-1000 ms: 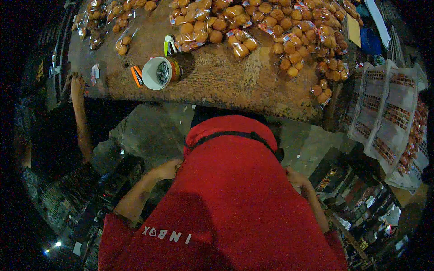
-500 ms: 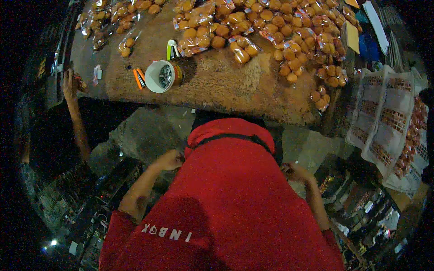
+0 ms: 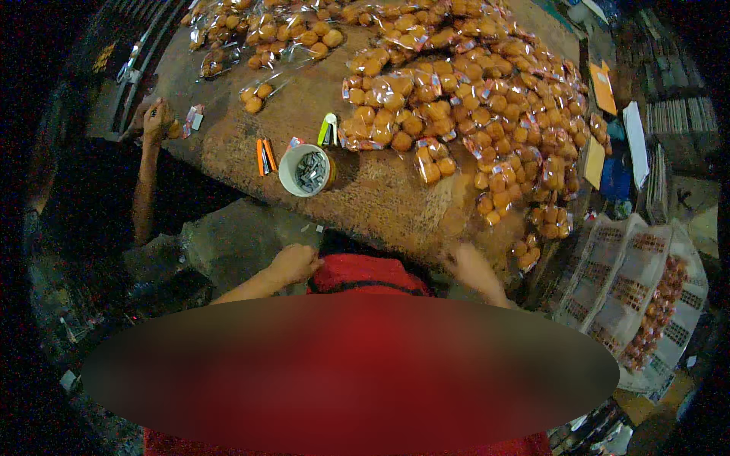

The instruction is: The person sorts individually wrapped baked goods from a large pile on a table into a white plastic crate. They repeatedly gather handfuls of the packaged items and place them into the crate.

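Note:
My left hand is beside the red cloth at my waist, its fingers curled in; whatever they hold, if anything, is hidden. At the table's near edge, my right hand is smeared by motion, so its fingers cannot be read. The worn brown table lies ahead. On it a white tub holds many small grey metal pieces. Two orange staplers lie left of the tub, and a green-and-white stapler stands behind it. Clear bags of round brown buns cover the far right.
More bagged buns lie at the far left. Another person's hand rests at the table's left edge, by a small card. Right of the table stands a pale woven sack with reddish packets. Cardboard stacks stand beyond.
My view has shifted, so the table sits lower and farther right. My right hand has come up from my side to the table edge. My left hand stays near my waist.

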Tool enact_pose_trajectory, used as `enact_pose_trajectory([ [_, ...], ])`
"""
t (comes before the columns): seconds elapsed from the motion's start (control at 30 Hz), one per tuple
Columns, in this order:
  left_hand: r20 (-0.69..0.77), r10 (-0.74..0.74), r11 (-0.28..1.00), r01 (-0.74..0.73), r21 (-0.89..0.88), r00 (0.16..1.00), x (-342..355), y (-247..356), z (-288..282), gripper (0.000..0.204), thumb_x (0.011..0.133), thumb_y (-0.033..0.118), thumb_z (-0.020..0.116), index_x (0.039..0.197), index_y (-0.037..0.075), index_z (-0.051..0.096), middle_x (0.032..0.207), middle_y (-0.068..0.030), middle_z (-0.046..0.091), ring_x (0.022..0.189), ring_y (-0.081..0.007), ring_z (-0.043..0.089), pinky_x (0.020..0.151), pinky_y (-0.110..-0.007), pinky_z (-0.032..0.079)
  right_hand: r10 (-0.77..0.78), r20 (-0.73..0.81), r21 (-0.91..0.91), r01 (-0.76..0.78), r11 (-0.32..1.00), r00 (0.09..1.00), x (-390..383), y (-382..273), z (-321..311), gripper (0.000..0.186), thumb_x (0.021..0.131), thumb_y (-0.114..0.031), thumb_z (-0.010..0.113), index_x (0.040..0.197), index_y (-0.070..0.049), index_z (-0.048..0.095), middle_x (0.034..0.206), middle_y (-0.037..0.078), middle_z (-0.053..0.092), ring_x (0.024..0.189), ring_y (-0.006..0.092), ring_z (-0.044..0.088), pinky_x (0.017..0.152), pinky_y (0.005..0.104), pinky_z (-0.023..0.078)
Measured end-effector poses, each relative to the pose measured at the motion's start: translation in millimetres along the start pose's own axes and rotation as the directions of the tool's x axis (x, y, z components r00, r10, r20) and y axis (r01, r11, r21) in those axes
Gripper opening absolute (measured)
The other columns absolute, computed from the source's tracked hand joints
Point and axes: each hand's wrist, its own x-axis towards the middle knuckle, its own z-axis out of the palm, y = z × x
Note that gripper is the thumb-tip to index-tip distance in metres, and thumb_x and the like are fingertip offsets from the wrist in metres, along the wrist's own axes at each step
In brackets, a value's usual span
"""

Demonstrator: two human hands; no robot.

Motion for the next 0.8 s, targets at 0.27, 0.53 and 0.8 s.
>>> enact_pose_trajectory([
  [0.27,-0.539,0.134,0.953,-0.258,-0.161,0.831,90.7,33.3,-161.1,0.033,0.098,0.035,0.060,0.097,0.002,0.064,0.088,-0.0245,0.067,0.088,-0.0422,0.066,0.077,-0.054,0.050,-0.399,-0.525,-0.582,0.025,0.813,0.752,232.8,-158.0,-156.0,0.055,0.095,-0.036,0.066,0.144,-0.015,0.052,0.152,0.013,0.043,0.147,0.0421,0.028,0.116,0.0545,0.034],
  [0.53,-0.253,0.174,0.984,-0.175,0.017,0.952,241.0,55.6,-185.5,0.062,0.089,0.013,0.061,0.147,0.004,0.043,0.158,-0.0273,0.030,0.127,-0.0490,0.052,0.100,-0.052,0.050,-0.305,-0.513,-0.319,0.151,0.936,0.803,271.1,-151.1,-213.7,0.048,0.090,-0.036,0.069,0.131,-0.011,0.062,0.136,0.018,0.051,0.130,0.0384,0.045,0.107,0.0536,0.038],
  [0.8,-0.628,0.035,0.988,-0.122,-0.096,0.778,210.8,67.8,-169.6,0.047,0.089,0.017,0.066,0.131,0.003,0.051,0.134,-0.0229,0.050,0.116,-0.0453,0.056,0.095,-0.052,0.050,-0.236,-0.573,-0.139,0.191,0.972,0.785,369.3,-141.1,-232.8,0.063,0.090,-0.040,0.071,0.139,-0.005,0.054,0.137,0.019,0.055,0.128,0.0365,0.050,0.108,0.0486,0.040],
])
